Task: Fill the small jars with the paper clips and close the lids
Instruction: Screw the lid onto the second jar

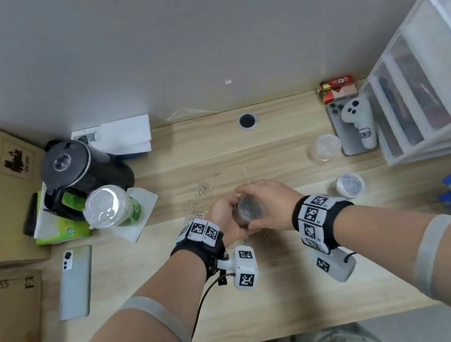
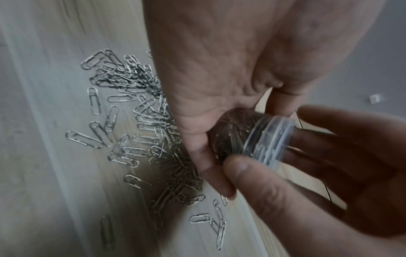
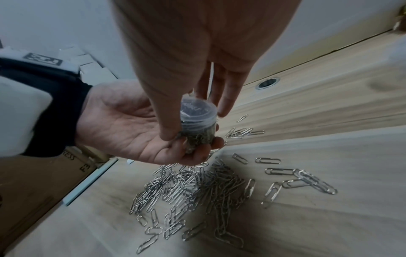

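1. Two hands over pale wood counter (image 1: 269,297): left hand (image 1: 224,215) gripping jar (image 1: 249,207) of clips, right hand (image 1: 268,202) pinching its lid.
2. Loose paper clips (image 3: 197,187) scattered beneath.
3. Grey wall (image 1: 196,41) behind; drawer unit (image 1: 426,77) right, kettle (image 1: 74,169) left.

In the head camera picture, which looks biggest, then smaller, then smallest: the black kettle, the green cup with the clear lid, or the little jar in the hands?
1. black kettle, looks largest.
2. green cup, clearly smaller.
3. little jar, held by the left hand and right hand, looks smallest, though the fingers hide part of it.
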The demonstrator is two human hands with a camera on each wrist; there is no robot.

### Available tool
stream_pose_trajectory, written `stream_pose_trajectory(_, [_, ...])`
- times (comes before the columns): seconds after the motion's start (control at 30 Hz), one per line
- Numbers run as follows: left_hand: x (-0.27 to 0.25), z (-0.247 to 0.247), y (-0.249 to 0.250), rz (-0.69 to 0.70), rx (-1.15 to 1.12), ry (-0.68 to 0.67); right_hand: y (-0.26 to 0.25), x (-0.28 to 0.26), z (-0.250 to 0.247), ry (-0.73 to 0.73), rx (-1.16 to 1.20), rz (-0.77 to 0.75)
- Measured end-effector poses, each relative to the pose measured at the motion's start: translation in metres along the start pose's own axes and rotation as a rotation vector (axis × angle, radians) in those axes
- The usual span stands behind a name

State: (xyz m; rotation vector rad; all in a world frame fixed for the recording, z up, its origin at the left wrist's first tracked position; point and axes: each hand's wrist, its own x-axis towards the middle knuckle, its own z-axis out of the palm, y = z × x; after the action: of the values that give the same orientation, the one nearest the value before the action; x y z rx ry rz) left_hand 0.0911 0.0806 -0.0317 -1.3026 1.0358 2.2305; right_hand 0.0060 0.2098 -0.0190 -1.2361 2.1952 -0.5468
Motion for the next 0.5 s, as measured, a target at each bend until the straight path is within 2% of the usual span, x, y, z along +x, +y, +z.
stream_pose_trajectory(0.17, [-0.002,-0.01,-0.003,-0.002,0.004,0.026,-0.002,-0.001,0.007,-0.022,0.001,-0.057])
stream_pose_trajectory(0.33, [0.001,-0.011,-0.002,-0.038,0.16,0.037,0.003,-0.005,0.01,-0.021,-0.014,-0.108])
stream_pose_trajectory(0.5, [0.004,0.0,-0.009,-0.083,0.197,-0.056,0.006,-0.01,0.003,-0.013,-0.125,0.075])
